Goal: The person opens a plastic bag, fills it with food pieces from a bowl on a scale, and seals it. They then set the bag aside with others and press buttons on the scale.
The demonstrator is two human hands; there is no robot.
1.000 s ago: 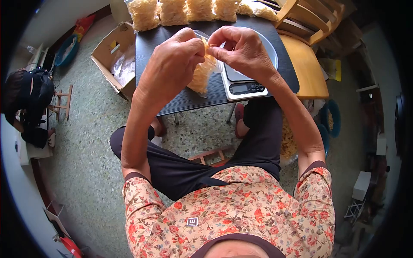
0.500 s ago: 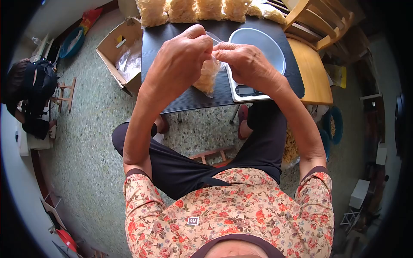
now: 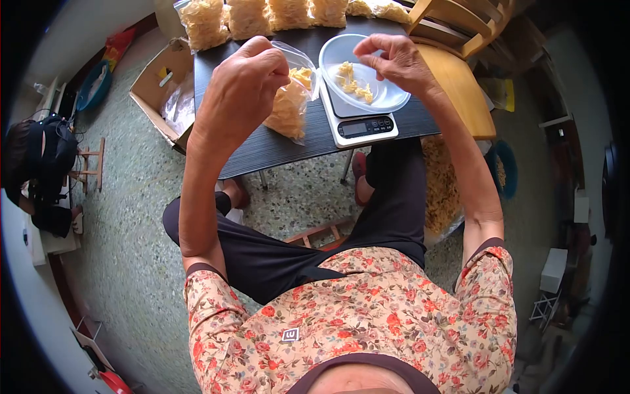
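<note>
My left hand is closed on the upper edge of a clear plastic bag, which stands part filled with pale yellow pieces on the dark table. The bag's mouth gapes toward the bowl. Over the right part of a translucent bowl is my right hand, its fingers curled; whether anything is between them cannot be made out. A few yellow pieces lie in the bowl, which rests tilted on a white digital scale.
Several filled bags line the table's far edge. A cardboard box with plastic inside is at the left, a wooden chair at the right. On the floor are a large bag of yellow pieces and a blue basin.
My right hand has left the bag and moved right over the bowl. The bag's mouth has opened, and yellow pieces now show in the bowl. The view has shifted slightly.
</note>
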